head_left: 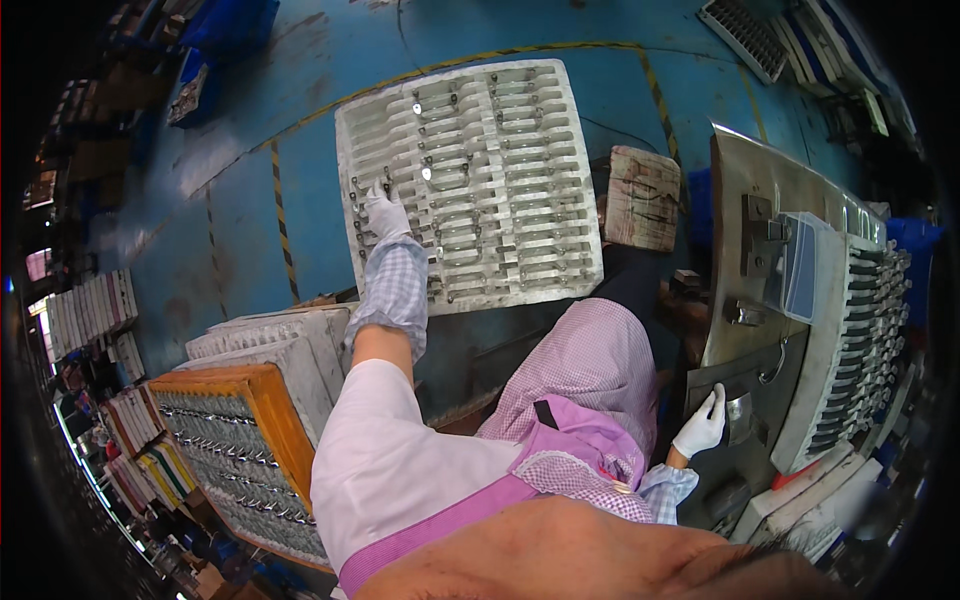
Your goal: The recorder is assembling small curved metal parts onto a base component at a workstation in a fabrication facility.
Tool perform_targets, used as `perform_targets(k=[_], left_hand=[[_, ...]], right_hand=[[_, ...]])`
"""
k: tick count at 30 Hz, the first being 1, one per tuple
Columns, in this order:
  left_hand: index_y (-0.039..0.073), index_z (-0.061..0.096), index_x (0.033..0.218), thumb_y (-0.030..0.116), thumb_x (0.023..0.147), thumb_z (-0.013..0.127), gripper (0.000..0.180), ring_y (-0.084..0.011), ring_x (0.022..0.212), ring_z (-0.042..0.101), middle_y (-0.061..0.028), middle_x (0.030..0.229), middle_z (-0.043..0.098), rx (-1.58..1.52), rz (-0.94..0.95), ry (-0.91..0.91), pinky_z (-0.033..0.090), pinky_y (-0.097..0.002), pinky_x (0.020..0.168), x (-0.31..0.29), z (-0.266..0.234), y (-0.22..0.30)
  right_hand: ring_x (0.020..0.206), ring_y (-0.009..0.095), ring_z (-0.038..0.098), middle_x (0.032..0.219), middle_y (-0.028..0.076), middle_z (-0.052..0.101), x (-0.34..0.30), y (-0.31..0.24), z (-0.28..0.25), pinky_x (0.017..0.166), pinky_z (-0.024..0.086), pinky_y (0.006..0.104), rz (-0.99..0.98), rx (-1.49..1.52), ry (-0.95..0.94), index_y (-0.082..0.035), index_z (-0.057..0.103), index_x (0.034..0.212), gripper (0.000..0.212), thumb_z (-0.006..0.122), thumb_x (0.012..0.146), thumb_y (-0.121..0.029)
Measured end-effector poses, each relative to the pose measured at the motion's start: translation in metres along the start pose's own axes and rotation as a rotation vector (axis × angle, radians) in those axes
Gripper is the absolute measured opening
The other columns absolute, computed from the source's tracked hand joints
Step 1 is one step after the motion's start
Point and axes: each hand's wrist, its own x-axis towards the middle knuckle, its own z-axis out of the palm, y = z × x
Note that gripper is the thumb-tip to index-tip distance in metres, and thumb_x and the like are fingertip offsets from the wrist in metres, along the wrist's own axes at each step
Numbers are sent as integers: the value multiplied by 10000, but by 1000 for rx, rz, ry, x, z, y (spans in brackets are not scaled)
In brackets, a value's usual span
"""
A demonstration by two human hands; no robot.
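- I have the left hand (pixel 386 214), gloved in white, over the left side of the pale tray (pixel 589 235); its fingers are drawn narrow, but I cannot tell whether they grip anything.
- The small metal parts (pixel 427 174) lie in rows in that tray's slots, beyond my lap.
- My judgement: the step in hand is handling one part at the tray; lifting or setting down, I cannot say.
- The next move calls for a neat fingertip pinch that leaves neighbouring parts seated.
- My right hand (pixel 701 427) is at the bench (pixel 724 352), just beside a metal block (pixel 739 419), fingers partly extended; whether they hold something, I cannot tell.
- Hard for me to make out: what lies under the left palm, and the right fingers' contact with the block. The far shelves blur into the dark rim.
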Motion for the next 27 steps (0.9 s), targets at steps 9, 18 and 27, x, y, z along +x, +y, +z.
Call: perform_targets(k=[9, 18, 27], left_hand=[[134, 680, 1251, 344, 911, 704, 400, -352, 977, 696, -152, 1109, 722, -206, -321, 44, 539, -422, 839, 22, 9, 3], [60, 695, 1239, 553, 776, 795, 684, -314, 1086, 680, -182, 1161, 721, -194, -494, -214, 501, -400, 949, 55, 24, -8], [-34, 722, 1075, 485, 868, 679, 560, -408, 1024, 671, -262, 1062, 715, -270, -387, -239, 508, -446, 880, 44, -1, 4]], right_hand=[[890, 255, 715, 1040, 66, 757, 0, 0, 5, 779, 548, 364, 33, -23, 5, -116, 747, 1149, 217, 655, 956, -157], [858, 250, 715, 1012, 55, 761, 0, 2, 2, 762, 546, 362, 12, -48, 44, -128, 760, 1125, 205, 673, 952, -194], [819, 262, 702, 969, 55, 754, 0, 11, -15, 738, 538, 368, 0, -3, 23, -174, 761, 1131, 199, 670, 957, -203]])
